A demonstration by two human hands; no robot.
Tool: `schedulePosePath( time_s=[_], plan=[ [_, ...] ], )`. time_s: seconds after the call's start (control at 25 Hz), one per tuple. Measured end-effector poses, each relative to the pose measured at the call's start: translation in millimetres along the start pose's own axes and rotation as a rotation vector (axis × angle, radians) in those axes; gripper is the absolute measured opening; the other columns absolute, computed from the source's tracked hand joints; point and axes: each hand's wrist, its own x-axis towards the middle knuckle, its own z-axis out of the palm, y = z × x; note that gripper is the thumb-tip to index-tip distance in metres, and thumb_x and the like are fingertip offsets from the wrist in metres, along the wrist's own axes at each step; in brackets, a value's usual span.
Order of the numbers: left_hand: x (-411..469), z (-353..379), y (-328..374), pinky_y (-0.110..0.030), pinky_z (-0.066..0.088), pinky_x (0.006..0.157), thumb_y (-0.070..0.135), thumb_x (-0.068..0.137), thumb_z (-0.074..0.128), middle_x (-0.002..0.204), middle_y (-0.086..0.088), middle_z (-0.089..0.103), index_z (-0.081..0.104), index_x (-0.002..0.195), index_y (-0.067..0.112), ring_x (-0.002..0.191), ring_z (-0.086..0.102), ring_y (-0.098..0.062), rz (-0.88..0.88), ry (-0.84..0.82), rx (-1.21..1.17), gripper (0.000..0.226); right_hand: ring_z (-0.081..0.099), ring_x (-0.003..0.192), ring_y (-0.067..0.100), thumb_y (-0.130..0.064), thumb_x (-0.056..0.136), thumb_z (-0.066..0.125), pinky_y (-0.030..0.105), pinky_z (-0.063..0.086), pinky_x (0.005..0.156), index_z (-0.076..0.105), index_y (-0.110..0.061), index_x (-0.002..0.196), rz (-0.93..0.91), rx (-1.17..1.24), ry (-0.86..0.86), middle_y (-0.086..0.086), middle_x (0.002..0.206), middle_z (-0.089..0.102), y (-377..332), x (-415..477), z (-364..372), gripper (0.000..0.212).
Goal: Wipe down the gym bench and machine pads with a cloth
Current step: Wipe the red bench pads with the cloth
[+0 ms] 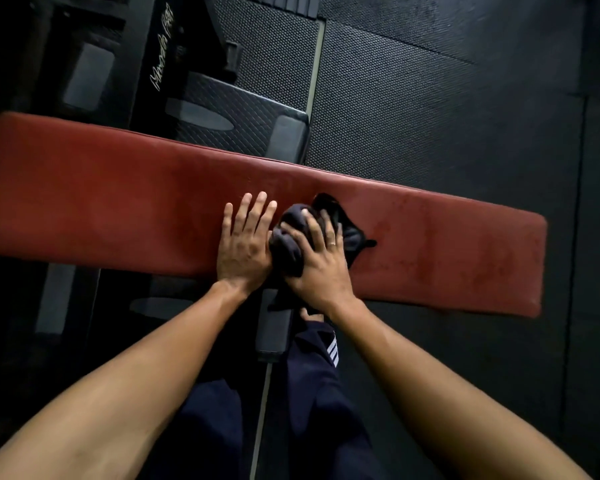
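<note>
Bare red bench pad (101,188) lies open left of my left hand (243,244) and right of my right hand (321,263), a bunched cloth (286,249) fills the gap between them, and a black machine frame (153,64) crowds the far edge.

The person wore dark navy trousers (309,410) with a few short white stripes (332,352) on the outer side of the right leg, a thin pale ring (331,243) on one finger of the right hand (321,271), and both forearms (136,368) bare.
</note>
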Motion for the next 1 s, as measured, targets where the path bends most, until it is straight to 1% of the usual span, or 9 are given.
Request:
schedulePosePath(
  time_s=[0.16,0.28,0.36,0.48,0.56,0.68,0.76,0.88,1.0],
  plan=[
    [-3,-2,3,-0.053,0.011,0.124,0.027,0.097,0.042,0.165,-0.005,0.024,0.034,0.155,0.016,0.154,0.016,-0.025,-0.018,-0.068,0.037,0.059,0.016,0.155,0.034,-0.045,0.073,0.075,0.055,0.016,0.125,0.040,-0.033,0.154,-0.258,-0.141,-0.095,0.006,0.165,0.028,65,-59,-18,0.088],
    [-3,-2,3,-0.054,0.009,0.124,0.027,0.097,0.041,0.166,-0.005,0.021,0.031,0.156,0.016,0.154,0.014,-0.026,-0.015,-0.084,0.057,0.061,0.014,0.156,0.036,-0.043,0.069,0.085,0.059,0.023,0.121,0.037,-0.030,0.155,-0.039,-0.194,-0.067,0.009,0.166,0.024,108,-86,-31,0.099],
    [-4,-1,2,-0.055,0.010,0.124,0.027,0.097,0.041,0.166,-0.005,0.021,0.031,0.157,0.017,0.154,0.014,-0.027,-0.019,-0.072,0.066,0.061,0.009,0.155,0.041,-0.045,0.063,0.089,0.063,0.022,0.120,0.034,-0.030,0.156,0.072,-0.183,-0.064,0.012,0.166,0.019,96,-83,-26,0.110],
    [-5,0,3,-0.055,0.011,0.123,0.027,0.097,0.041,0.166,-0.005,0.022,0.031,0.157,0.017,0.154,0.015,-0.027,-0.011,-0.067,0.075,0.062,0.005,0.153,0.048,-0.016,0.064,0.079,0.066,0.010,0.122,0.032,-0.030,0.157,0.084,-0.120,-0.072,0.015,0.165,0.014,44,-64,-7,0.106],
    [-4,0,4,-0.055,0.013,0.123,0.027,0.097,0.042,0.165,-0.005,0.023,0.031,0.156,0.016,0.154,0.016,-0.027,-0.014,-0.062,0.086,0.061,0.005,0.153,0.048,-0.008,0.069,0.073,0.065,0.006,0.122,0.033,-0.030,0.157,0.063,-0.044,-0.053,0.015,0.165,0.016,26,-58,2,0.099],
    [-5,-1,5,-0.055,0.012,0.123,0.027,0.097,0.040,0.165,-0.005,0.023,0.031,0.156,0.016,0.154,0.016,-0.027,-0.018,-0.075,0.096,0.061,0.016,0.153,0.043,-0.025,0.085,0.066,0.060,0.014,0.123,0.034,-0.032,0.155,-0.105,-0.064,-0.021,0.013,0.164,0.024,48,-59,-3,0.078],
    [-4,-3,8,-0.056,0.012,0.123,0.026,0.097,0.039,0.165,-0.007,0.023,0.030,0.156,0.015,0.154,0.016,-0.028,-0.024,-0.088,0.098,0.061,0.021,0.153,0.037,-0.041,0.084,0.066,0.055,0.018,0.124,0.034,-0.034,0.155,-0.131,-0.101,-0.023,0.010,0.164,0.028,75,-64,-14,0.078],
    [-2,-7,15,-0.059,0.011,0.122,0.025,0.095,0.038,0.164,-0.010,0.025,0.029,0.155,0.011,0.153,0.016,-0.032,-0.032,-0.112,0.122,0.063,0.014,0.156,0.032,-0.071,0.069,0.075,0.054,0.016,0.125,0.034,-0.035,0.156,0.093,-0.054,-0.066,0.006,0.166,0.023,97,-75,-32,0.102],
    [3,-8,28,-0.060,0.011,0.121,0.021,0.088,0.042,0.155,-0.013,0.037,0.038,0.149,0.007,0.148,0.025,-0.037,-0.093,-0.086,0.135,0.063,0.012,0.156,0.032,-0.080,0.073,0.062,0.055,0.014,0.125,0.038,-0.034,0.154,0.258,0.047,-0.030,0.005,0.166,0.024,85,-48,-36,0.097]
  ],
)
